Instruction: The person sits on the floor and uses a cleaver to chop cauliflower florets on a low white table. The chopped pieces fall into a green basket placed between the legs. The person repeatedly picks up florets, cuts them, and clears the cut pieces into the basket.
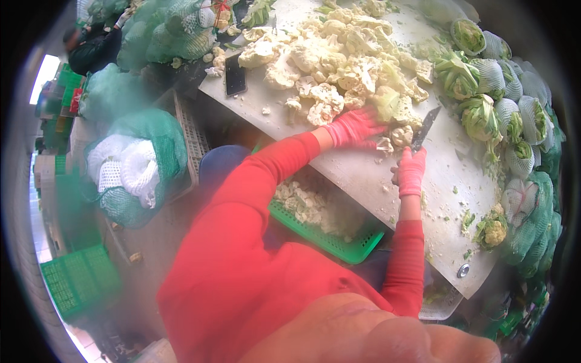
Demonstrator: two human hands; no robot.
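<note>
My left hand (356, 127), in a pink glove, lies with spread fingers against the near edge of a large heap of cut cauliflower (336, 54). A few small florets (386, 145) sit by its fingertips. Also gloved in pink, my right hand (411, 170) grips a knife (425, 129) whose broad blade points away from me and has bits stuck to it. Beside the blade is a cauliflower piece (401, 135); whether they touch I cannot tell. Both hands are over the white tabletop (363, 174), which is strewn with crumbs and leaf scraps.
Whole cauliflowers in foam net sleeves (492, 79) line the table's right side. A phone (235, 75) lies at the left edge. Below the near edge stands a green crate (327, 236) holding florets. Green mesh sacks (136, 172) are at left; another person (95, 47) is at the far left.
</note>
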